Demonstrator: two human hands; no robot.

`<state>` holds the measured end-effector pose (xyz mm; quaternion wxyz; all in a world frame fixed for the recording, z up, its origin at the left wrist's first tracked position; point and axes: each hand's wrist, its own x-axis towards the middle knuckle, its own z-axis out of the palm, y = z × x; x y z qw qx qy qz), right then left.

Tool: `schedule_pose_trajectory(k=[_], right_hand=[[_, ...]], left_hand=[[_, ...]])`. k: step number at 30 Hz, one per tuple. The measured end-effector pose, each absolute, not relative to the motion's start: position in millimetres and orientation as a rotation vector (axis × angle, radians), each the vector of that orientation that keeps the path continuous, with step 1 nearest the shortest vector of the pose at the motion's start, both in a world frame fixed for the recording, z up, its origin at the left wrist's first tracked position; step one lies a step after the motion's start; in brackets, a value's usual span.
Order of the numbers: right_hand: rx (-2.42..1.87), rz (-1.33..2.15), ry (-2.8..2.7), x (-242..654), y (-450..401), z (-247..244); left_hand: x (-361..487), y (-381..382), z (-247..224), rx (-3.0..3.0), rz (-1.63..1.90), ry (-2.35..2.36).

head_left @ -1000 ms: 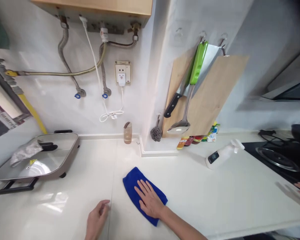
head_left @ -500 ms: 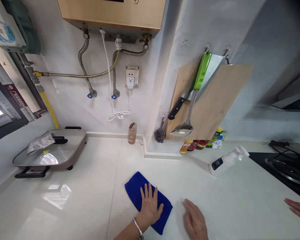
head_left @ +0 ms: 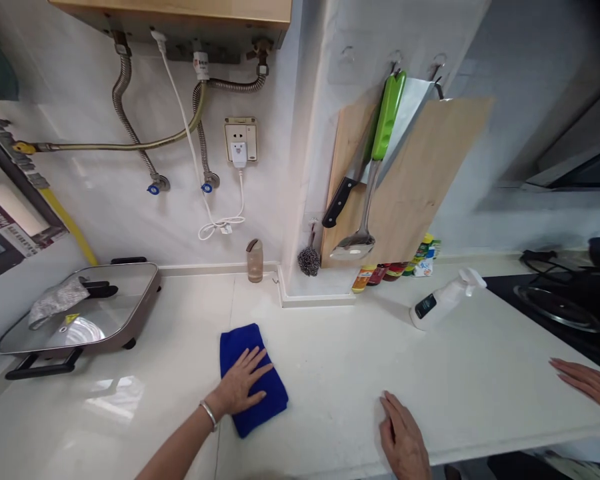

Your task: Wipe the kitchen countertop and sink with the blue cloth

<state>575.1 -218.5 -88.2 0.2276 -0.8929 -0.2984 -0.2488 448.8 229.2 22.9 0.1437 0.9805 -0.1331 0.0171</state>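
Cloth [head_left: 261, 419]: deep blue, plain, folded, flat on the counter [head_left: 330, 373].
Left hand [head_left: 237, 387]: from here I see my fingers spread across it.
Right hand [head_left: 405, 439]: fingers loosely extended, well apart.

I cannot read with certainty any word or number here. On the white plastic spray bottle [head_left: 449, 305] there is a dark rectangular label [head_left: 425, 306], but its letters are too small for me. The white wrapped tag [head_left: 201, 65] at the upper end of the brass-coloured flexible hose [head_left: 130, 145] carries unclear print. I see also a small yellow sticker [head_left: 71, 319] on the clear glass pan lid [head_left: 135, 287], likewise unreadable.
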Motion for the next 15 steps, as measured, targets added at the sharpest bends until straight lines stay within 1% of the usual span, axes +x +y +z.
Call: schedule_pose_trajectory(k=[2,3,7,9,12,15], right_hand=[[-2.447,-0.698,-0.814,574,-219,-88],[-2.438,-0.706,-0.807,574,-218,-87],[-2.412,-0.697,-0.762,571,-215,-84],[-2.411,-0.693,-0.759,571,-214,-82],[-2.405,-0.751,-0.808,574,-216,-83],[-2.420,-0.754,-0.856,580,-224,-88]], left_hand=[[444,247,25,2.830,-0.001,-0.343],[443,250,22,2.836,0.033,-0.248],[449,224,-11,2.797,0.443,0.425],[456,202,-29,2.793,0.593,0.613],[464,179,-40,2.830,0.717,0.714],[470,179,-36,2.857,0.716,0.693]])
